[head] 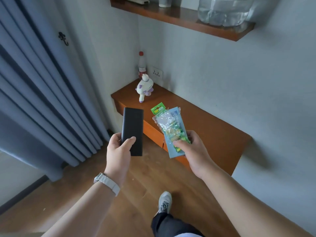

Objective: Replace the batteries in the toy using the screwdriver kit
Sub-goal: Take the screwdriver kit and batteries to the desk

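Zero steps done?
Yes. Your left hand point(118, 151) grips the kit point(132, 127), your right hand point(195, 151) holds the batteries point(171, 129); the toy point(145, 87) stands on the cabinet point(213, 130), apart from both. Opening it remains.

Open room ahead, crowded far corner.
Beyond the right hand point(193, 151), open stretch of orange-brown wooden cabinet top point(213, 127). Beyond the left hand point(118, 151), white-and-purple plastic toy point(145, 88) and red-capped clear bottle point(142, 65) in the wall corner. Left of the left hand, pleated grey-blue curtain point(42, 100); overhead, dark wooden wall shelf point(179, 19).
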